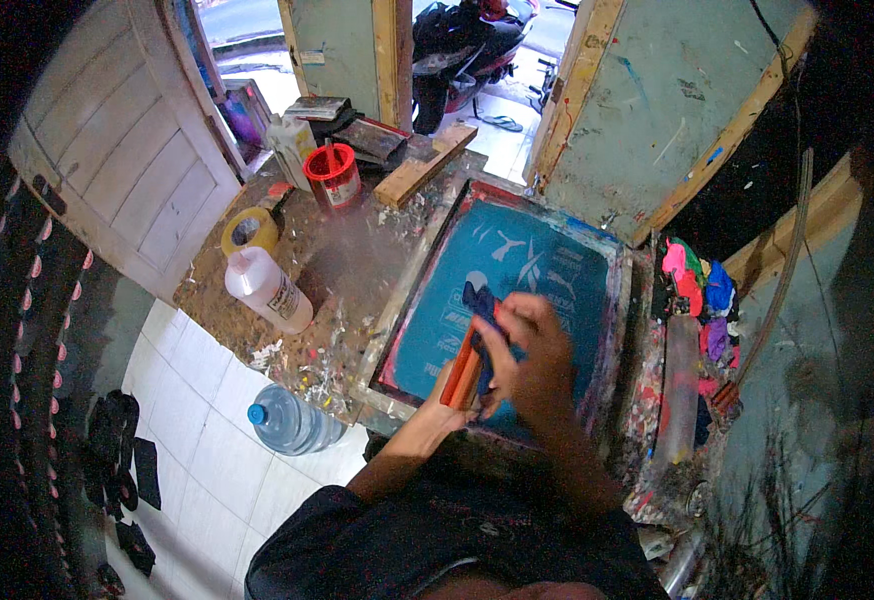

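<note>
My left hand [443, 402] grips an orange-bladed squeegee [465, 368] with a wooden part, held at a slant above a screen-printing frame [567, 280]. The frame's teal mesh carries pale stencilled logos and shapes. A bunched dark blue cloth [479, 302] lies against the squeegee, in my right hand [527, 345], whose fingers are bent around it and partly blurred. Both hands are close together over the lower middle of the mesh.
A stained worktable [347, 290] holds a plastic bottle [267, 290], tape roll [249, 228], red can [332, 178] and wooden block [427, 165]. Right are coloured ink blobs [685, 280]. A water jug [292, 420] is on the tiled floor. A motorbike [462, 50] stands beyond the doorway.
</note>
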{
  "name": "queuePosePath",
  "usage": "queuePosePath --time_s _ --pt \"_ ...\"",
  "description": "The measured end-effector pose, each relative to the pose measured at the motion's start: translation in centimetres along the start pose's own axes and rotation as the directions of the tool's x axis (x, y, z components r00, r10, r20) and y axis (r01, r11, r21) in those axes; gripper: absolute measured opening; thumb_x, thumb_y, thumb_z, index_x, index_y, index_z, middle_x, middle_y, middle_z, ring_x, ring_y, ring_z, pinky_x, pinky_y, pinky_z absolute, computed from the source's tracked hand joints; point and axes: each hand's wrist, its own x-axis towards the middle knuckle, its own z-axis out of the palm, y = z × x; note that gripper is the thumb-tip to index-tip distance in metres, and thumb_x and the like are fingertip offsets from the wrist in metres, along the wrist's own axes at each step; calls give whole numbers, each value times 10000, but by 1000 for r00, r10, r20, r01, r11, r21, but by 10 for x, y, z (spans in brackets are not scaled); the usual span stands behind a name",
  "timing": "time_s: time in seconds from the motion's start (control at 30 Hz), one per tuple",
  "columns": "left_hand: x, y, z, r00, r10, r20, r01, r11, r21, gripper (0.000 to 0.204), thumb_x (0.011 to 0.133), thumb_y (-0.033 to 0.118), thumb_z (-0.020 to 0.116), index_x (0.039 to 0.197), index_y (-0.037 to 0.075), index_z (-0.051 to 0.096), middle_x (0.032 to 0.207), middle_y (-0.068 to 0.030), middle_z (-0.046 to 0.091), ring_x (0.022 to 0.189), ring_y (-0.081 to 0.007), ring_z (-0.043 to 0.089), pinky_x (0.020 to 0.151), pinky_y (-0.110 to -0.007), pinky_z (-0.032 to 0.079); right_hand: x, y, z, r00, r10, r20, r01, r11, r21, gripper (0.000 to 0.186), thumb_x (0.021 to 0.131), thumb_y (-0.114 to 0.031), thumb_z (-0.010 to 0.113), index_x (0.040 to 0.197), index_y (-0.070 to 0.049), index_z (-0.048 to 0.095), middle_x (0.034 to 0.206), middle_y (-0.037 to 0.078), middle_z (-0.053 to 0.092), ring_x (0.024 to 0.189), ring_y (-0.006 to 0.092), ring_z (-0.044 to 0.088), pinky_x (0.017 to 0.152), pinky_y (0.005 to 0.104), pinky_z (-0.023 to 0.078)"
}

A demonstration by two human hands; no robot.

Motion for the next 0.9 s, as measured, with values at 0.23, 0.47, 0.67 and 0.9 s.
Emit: queuePosePath --time_s 0.23,0.47,0.67,0.9 --pt "-1 0 -2 1000 -23 14 23 1000 -14 280 1009 288 484 1085 62 631 752 -90 615 599 -224 628 700 -293 584 -2 -6 -1 997 73 1 -73 996 43 233 759 -84 793 934 14 673 1024 135 582 872 272 630 767 341 517" --pt "10 8 -7 991 -48 129 56 997 -59 273 1008 278 490 1092 61 633 757 -91 618 608 -227 634 716 -293 592 -34 -24 7 971 239 27 -241 962 126 185 801 -153 747 914 -11 709 1068 133 603 922 312 616 838 387 521" --pt "-5 -10 -7 958 171 -232 -183 983 -31 366 1011 298 486 1292 71 547 1249 -133 600 1059 -227 636 895 -350 550 -12 -21 4 928 364 84 -372 919 131 193 775 -99 768 937 -18 701 1011 133 606 905 315 621 801 383 522" --pt "-20 -3 -8 926 250 -282 -21 781 624 445 1001 444 454 1267 99 543 1145 -96 629 983 -190 645 768 -315 557 16 -6 5 901 424 -94 -399 894 205 162 839 -125 739 884 19 679 929 152 607 785 281 636 685 339 515"
